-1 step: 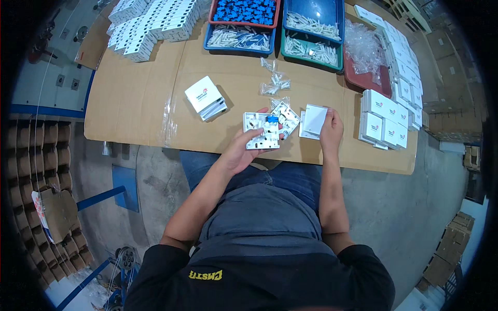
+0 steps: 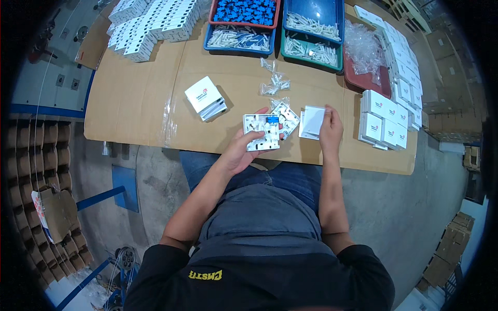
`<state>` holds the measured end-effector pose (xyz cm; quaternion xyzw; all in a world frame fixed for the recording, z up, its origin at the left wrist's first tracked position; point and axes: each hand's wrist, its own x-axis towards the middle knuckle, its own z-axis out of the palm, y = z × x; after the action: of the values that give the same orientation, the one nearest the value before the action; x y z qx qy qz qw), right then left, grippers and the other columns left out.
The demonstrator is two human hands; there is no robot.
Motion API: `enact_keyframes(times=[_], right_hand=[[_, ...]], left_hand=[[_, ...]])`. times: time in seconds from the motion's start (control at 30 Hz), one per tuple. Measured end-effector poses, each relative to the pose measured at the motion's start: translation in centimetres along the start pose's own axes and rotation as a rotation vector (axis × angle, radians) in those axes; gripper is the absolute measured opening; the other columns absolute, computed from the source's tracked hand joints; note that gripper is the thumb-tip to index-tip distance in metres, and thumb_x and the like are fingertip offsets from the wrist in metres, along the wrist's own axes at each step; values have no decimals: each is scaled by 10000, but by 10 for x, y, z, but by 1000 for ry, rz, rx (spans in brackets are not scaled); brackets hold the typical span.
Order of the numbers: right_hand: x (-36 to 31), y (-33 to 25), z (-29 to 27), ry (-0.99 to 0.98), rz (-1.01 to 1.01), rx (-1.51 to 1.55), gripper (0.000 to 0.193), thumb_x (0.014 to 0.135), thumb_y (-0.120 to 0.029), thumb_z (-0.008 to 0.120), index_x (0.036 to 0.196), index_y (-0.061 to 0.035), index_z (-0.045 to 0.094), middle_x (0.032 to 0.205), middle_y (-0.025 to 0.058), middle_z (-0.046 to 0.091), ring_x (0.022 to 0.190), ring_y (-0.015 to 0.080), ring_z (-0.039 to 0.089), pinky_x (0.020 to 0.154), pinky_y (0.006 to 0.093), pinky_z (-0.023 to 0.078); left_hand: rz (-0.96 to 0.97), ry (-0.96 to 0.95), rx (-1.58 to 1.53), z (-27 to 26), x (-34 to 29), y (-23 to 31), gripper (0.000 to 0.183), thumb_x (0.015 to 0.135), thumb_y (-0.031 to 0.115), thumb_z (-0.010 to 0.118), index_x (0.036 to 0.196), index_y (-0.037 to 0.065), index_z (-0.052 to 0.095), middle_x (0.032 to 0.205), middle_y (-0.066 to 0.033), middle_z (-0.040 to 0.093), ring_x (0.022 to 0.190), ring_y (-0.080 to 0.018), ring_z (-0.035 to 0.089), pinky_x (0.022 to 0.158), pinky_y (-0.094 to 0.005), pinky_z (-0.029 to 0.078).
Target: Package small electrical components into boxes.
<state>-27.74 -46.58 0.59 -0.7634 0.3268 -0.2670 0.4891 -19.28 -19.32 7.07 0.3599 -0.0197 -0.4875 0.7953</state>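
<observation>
My left hand (image 2: 240, 155) is closed on a white square plastic housing (image 2: 262, 136), its open side up, with a blue terminal block in its upper corner and small dark parts inside. My right hand (image 2: 331, 128) pinches the right edge of a flat white square cover (image 2: 313, 122). Partly beneath that cover, another white piece (image 2: 302, 126) shows at its left. Between my hands a second open housing (image 2: 286, 120) lies tilted on the cardboard. Small clear bags (image 2: 275, 84) of white pieces lie just beyond it.
Left of my hands is a small stack of white boxes (image 2: 204, 96). Bins of blue parts (image 2: 245, 11) and white plugs (image 2: 239, 39) stand at the back. A red tray (image 2: 369, 83) holds clear bags. Stacked white boxes line the right (image 2: 383, 116) and far left (image 2: 155, 31).
My right hand and the cover have shifted very slightly, and the cover is tilted a little differently. The housing in my left hand has moved a touch nearer to me.
</observation>
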Motion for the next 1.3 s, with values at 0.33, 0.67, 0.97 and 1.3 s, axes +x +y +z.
enact_keyframes(times=[0.33, 0.67, 0.97, 1.3], right_hand=[[-55, -92, 65, -516, 108, 58, 360, 889, -275, 800, 1086, 19, 730, 935, 120, 725, 837, 204, 686, 765, 323, 545], [-83, -103, 85, -445, -22, 64, 372, 970, -195, 679, 1215, 83, 655, 1021, 234, 746, 949, 264, 741, 817, 357, 561], [-89, -101, 91, -535, 104, 360, 285, 1017, -70, 594, 1247, 95, 627, 1080, 131, 723, 1012, 145, 666, 863, 286, 526], [-69, -109, 78, -630, 111, 308, 307, 1014, -53, 600, 1292, 75, 617, 1115, 99, 709, 1029, 132, 662, 866, 270, 536]], left_hand=[[224, 63, 151, -5, 10, -19, 652, 878, -74, 453, 1509, 92, 432, 1410, -80, 550, 1284, -185, 570, 1058, -325, 491], [551, 308, 495, 10, -1, -33, 491, 909, -105, 465, 1380, 32, 502, 1298, -104, 573, 1220, -192, 557, 1073, -311, 425], [605, 411, 556, 16, -9, -33, 495, 911, -102, 491, 1387, 35, 499, 1326, -110, 577, 1268, -191, 548, 1087, -317, 422], [524, 294, 716, 10, -8, -19, 590, 844, -70, 522, 1418, 62, 493, 1323, -122, 585, 1276, -219, 555, 1099, -328, 410]])
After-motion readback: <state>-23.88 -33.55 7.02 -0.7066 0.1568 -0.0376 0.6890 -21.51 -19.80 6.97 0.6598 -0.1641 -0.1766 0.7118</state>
